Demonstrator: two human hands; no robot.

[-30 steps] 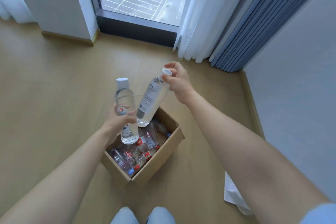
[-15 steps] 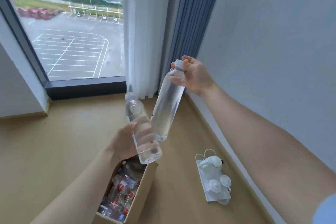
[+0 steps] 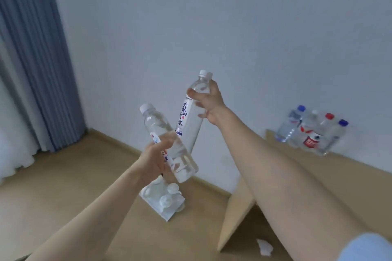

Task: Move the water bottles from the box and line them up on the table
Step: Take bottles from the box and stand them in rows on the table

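1. Head view: your left hand [image 3: 156, 158] is wrapped around the lower body of a shorter clear water bottle [image 3: 169, 146], white cap up and tilted to the left, held in the air.
2. Your right hand [image 3: 209, 101] is clamped around the neck and shoulder of a taller bottle [image 3: 191, 116] with a white cap and a white label printed in dark characters; it hangs tilted, base down and to the left.
3. The two bottles cross: the taller one's lower end passes behind the shorter one's body. You cannot tell from this view whether they touch.
4. To the right, a group of bottles [image 3: 311, 132] with blue, red and white caps stands close together on the light wooden tabletop [image 3: 350, 176], against the wall [image 3: 233, 27].
5. Below your left hand, a white packet with round clear pieces [image 3: 162, 200] lies on the wooden floor [image 3: 63, 176] near the baseboard.
6. A small white scrap [image 3: 264, 247] lies on the floor under the tabletop edge.
7. Blue-grey curtains [image 3: 34, 59] hang at the left.
8. The box is out of this view.
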